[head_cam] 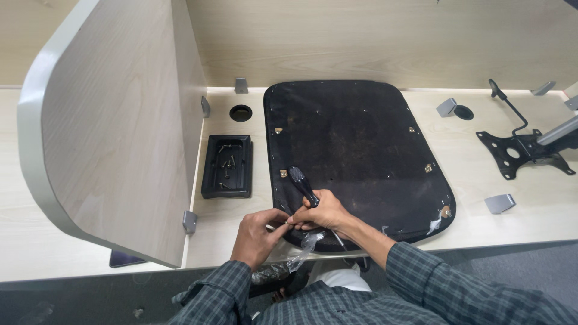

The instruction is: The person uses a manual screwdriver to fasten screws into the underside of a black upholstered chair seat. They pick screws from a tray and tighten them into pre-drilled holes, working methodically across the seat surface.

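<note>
A black chair seat pad (355, 150) lies upside down on the pale wooden desk (518, 222). My right hand (322, 213) grips a black-handled screwdriver (303, 185) over the pad's near left edge, the handle pointing up and away. My left hand (259, 235) is right beside it, fingertips pinched together with the right hand's fingertips on something small that I cannot make out. A crumpled clear plastic bag (298, 256) hangs below the hands at the desk edge.
A black tray (227, 167) holding several screws sits left of the pad. A wooden divider panel (114, 120) stands at the left. A black metal chair mechanism (521, 150) lies at the right, with grey brackets (500, 203) and cable holes (241, 112) on the desk.
</note>
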